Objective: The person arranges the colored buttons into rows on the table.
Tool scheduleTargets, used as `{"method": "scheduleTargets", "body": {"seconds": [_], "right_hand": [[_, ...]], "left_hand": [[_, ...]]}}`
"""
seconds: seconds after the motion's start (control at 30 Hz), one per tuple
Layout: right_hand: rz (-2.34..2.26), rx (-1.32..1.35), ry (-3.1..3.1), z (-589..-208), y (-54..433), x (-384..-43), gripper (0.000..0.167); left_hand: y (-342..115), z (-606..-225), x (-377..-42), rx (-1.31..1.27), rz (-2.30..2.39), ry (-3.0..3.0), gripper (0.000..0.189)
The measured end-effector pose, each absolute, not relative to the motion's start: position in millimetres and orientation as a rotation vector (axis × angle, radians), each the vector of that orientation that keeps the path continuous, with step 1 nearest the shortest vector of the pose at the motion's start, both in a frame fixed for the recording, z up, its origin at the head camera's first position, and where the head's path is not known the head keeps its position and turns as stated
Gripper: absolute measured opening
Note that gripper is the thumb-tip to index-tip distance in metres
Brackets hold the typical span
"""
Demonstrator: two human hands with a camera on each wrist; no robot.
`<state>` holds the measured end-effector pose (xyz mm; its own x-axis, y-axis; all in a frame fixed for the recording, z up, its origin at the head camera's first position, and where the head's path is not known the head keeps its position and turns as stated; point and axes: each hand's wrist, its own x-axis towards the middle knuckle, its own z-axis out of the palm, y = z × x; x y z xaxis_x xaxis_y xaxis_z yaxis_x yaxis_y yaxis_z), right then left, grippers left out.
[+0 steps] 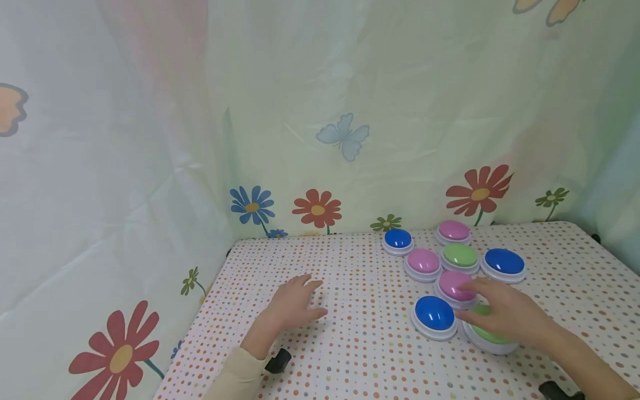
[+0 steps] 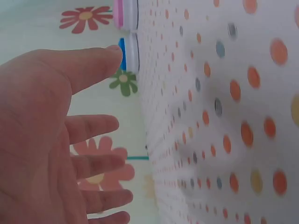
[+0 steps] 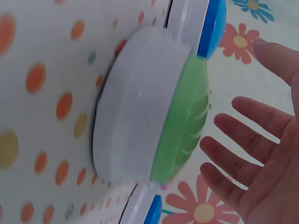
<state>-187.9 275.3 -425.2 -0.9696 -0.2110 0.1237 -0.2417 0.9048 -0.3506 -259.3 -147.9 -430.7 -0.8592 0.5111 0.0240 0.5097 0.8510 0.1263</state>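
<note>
My left hand (image 1: 294,304) hovers over the left half of the table with nothing in it; in the left wrist view its fingers (image 2: 98,165) are spread and relaxed. On the right, my right hand (image 1: 510,314) is held above a green-domed push button (image 3: 182,126) with a white base. The right wrist view shows a gap between its loosely extended fingers and that green dome. In the head view the hand partly covers this button. Close by are a pink push button (image 1: 452,283) and a blue push button (image 1: 434,313).
Behind these stand another pink button (image 1: 423,260), a green button (image 1: 460,254), a blue button (image 1: 504,260), a far pink button (image 1: 454,229) and a far blue button (image 1: 398,238). The dotted tabletop (image 1: 350,355) meets a flower-printed curtain (image 1: 400,111) behind and at the sides.
</note>
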Motion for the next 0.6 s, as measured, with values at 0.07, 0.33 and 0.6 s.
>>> {"method": "scheduleTargets", "body": {"seconds": [0.07,0.33,0.6], "right_hand": [[0.602,0.363,-2.986,-427.4,270.6,-187.3,0.068],[0.673,0.378,-3.034,-430.2,260.5,-185.8,0.077],[0.664,0.369,-3.059,-433.2,256.7,-187.7,0.079]], "left_hand": [[-139.9,-429.5,-257.4,0.853,0.206,2.990,0.062],[-105.6,-435.9,-255.7,0.991,0.119,2.937,0.060],[-77.1,-446.5,-261.2,1.135,0.243,2.848,0.055]]}}
